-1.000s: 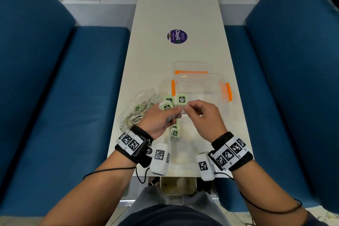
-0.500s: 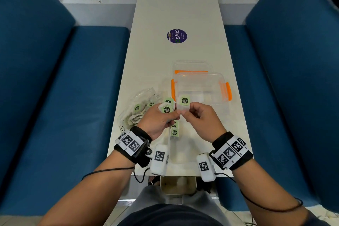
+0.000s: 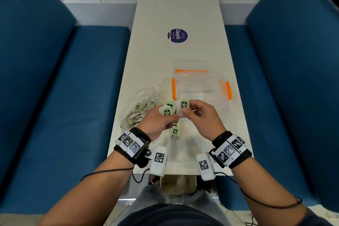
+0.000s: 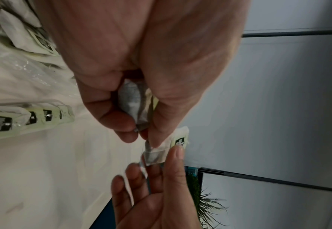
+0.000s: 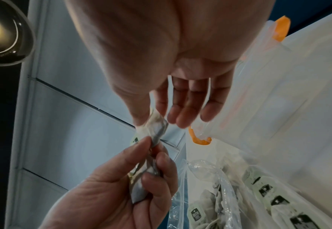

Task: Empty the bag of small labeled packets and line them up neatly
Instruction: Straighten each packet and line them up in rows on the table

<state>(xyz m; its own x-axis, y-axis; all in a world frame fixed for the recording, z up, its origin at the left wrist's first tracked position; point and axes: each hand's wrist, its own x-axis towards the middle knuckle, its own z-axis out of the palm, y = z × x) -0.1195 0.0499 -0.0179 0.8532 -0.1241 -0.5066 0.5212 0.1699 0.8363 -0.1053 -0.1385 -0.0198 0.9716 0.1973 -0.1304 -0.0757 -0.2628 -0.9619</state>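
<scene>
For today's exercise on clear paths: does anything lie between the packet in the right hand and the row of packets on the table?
Yes. The left hand, holding its own packet, sits above the row, partly covering it. The right hand's packet must go around.

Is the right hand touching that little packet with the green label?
Touching. In the left wrist view the right hand's thumb and fingers pinch the packet; the head view shows the same pinch.
</scene>
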